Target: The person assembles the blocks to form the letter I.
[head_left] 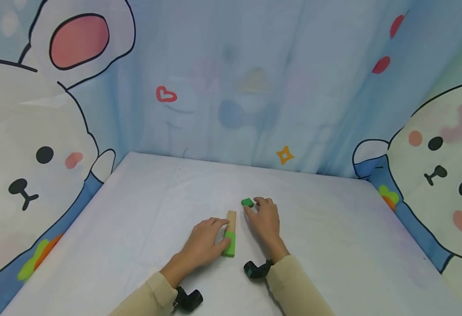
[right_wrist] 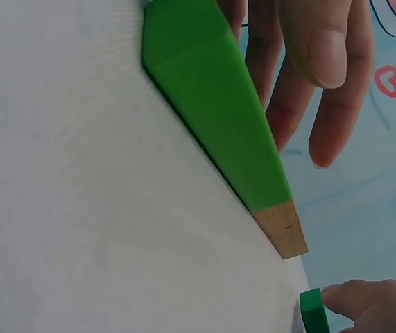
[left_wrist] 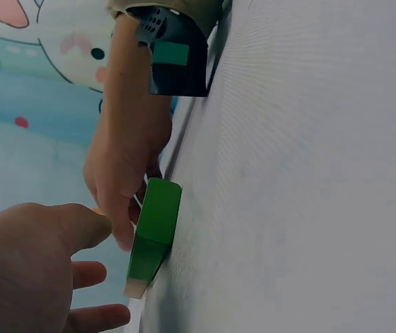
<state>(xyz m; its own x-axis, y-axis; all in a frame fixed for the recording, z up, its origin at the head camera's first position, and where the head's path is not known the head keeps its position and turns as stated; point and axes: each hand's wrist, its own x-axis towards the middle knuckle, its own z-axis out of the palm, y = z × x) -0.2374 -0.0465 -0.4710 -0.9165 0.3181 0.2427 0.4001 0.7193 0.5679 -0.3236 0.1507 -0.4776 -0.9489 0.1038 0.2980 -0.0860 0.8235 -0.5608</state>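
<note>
A slim strip on the white table has a bright green near part point(head_left: 229, 245) and a bare-wood far part point(head_left: 232, 217); whether it is one piece or two in line I cannot tell. My left hand point(head_left: 204, 240) hovers along its left side with fingers spread, the thumb by the green part and a fingertip close to the wood. Beyond the strip, to the right, lies a small dark green block point(right_wrist: 315, 311). My right hand point(head_left: 265, 219) reaches over to it with loosely bent fingers. In the right wrist view one fingertip touches the block's side; no pinch shows.
A white cloth point(head_left: 333, 228) covers the table. Behind it hangs a light blue curtain point(head_left: 215, 87) printed with cartoon animals. A black wrist camera point(head_left: 189, 300) sits at the left cuff, and another camera point(head_left: 256, 270) at the right cuff, low over the table.
</note>
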